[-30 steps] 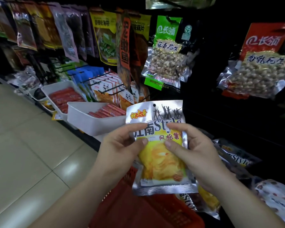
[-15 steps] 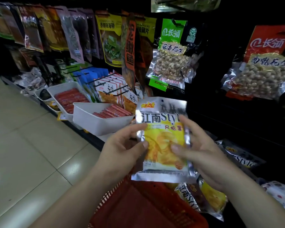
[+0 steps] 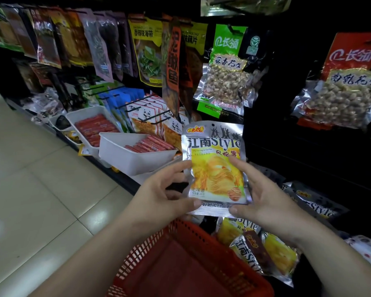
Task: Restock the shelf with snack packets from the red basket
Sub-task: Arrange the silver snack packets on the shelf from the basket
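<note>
- Left hand [image 3: 163, 194] and right hand [image 3: 263, 198] pinch the snack packet [image 3: 215, 166] by its lower edges, above the red basket [image 3: 180, 264]
- Advised: keep it upright, label forward, toward the shelf [image 3: 304, 159] at right

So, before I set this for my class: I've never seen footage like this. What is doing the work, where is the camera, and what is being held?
There is no machine here: a person works with two bare hands. The single picture comes from a camera worn on the person's head, looking forward and down, so the arms come in from the bottom. The left hand and right hand both grip a silver-and-yellow potato chip packet by its lower part, upright, its front towards the camera. Below it is the red basket; more packets of the same kind lie to its right. Behind are store shelves with white trays of red sausages and hanging bags of peanuts.
</note>
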`<action>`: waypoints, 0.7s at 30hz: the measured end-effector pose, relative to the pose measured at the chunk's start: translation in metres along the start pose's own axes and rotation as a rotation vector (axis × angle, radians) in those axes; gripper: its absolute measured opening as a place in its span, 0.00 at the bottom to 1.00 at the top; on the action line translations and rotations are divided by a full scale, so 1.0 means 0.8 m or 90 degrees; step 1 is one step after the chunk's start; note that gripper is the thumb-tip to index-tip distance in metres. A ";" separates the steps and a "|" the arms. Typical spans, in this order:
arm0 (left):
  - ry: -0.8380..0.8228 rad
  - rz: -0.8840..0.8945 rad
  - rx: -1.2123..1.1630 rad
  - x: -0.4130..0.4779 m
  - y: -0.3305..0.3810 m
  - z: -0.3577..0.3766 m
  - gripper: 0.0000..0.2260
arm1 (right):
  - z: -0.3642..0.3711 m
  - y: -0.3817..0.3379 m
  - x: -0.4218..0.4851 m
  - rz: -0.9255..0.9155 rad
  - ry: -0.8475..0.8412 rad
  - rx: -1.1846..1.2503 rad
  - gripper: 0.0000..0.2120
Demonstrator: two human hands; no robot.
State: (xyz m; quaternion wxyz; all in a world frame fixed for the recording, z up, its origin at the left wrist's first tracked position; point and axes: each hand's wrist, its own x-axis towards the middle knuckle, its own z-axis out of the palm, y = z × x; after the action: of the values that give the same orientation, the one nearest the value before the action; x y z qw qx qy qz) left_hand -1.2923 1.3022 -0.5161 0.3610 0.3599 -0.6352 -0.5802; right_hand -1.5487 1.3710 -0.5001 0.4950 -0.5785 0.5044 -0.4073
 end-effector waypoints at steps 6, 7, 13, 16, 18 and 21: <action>0.079 0.069 -0.027 0.003 0.000 0.001 0.22 | 0.012 -0.001 -0.001 -0.001 0.027 -0.071 0.45; 0.092 0.080 0.000 0.002 -0.002 0.005 0.22 | 0.016 -0.002 -0.001 -0.012 0.072 -0.136 0.42; 0.124 0.300 0.388 -0.011 -0.011 0.051 0.19 | 0.045 -0.008 0.003 -0.092 0.124 -0.026 0.22; 0.071 0.379 0.474 -0.015 -0.012 0.072 0.08 | 0.048 -0.004 0.008 -0.068 0.131 0.041 0.20; 0.012 0.380 0.435 -0.016 -0.012 0.079 0.11 | 0.039 0.003 0.011 -0.051 0.215 0.050 0.19; -0.002 0.299 0.293 -0.011 -0.012 0.073 0.12 | 0.023 0.010 0.014 -0.029 0.269 0.065 0.28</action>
State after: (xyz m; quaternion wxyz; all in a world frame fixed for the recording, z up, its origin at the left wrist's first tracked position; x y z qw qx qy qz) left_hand -1.3387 1.3372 -0.5301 0.3930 0.2747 -0.8159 -0.3231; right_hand -1.5305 1.3632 -0.5117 0.3977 -0.4657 0.5626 -0.5553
